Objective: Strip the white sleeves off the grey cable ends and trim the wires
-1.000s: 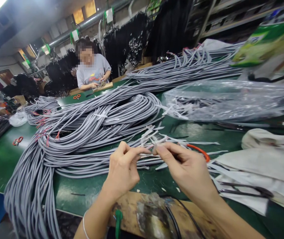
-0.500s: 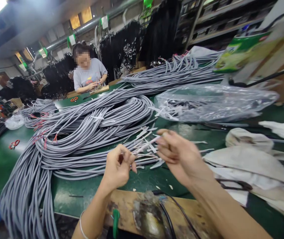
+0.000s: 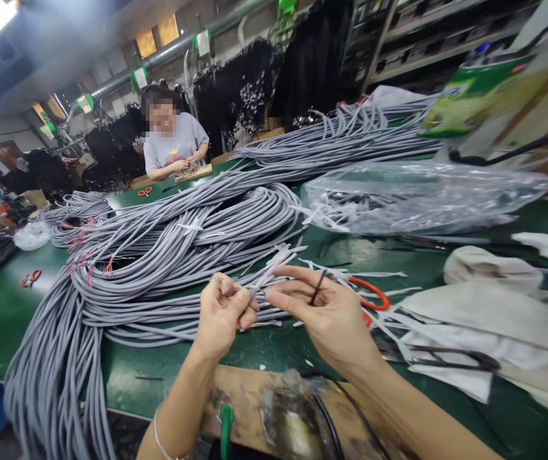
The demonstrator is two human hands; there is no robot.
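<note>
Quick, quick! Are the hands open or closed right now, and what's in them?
Left hand: closed, holding a cable.
Right hand: partly open, a thin dark strip across it.

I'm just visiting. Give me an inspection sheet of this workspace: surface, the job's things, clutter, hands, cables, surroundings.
Surface: green tabletop, with a stained wooden board at its near edge.
Job's things: grey cables, bundled in large loops.
Clutter: clear plastic bag, pale cloth and orange handle, toward the right.
Hands: left hand pinches what looks like a cable end; right hand, thumb and forefinger apart, has a small dark piece at its fingers.
Cables: besides the grey ones, black cords over the board; where they lead is not shown.
Surroundings: a co-worker across the tabletop, shelves behind.
</note>
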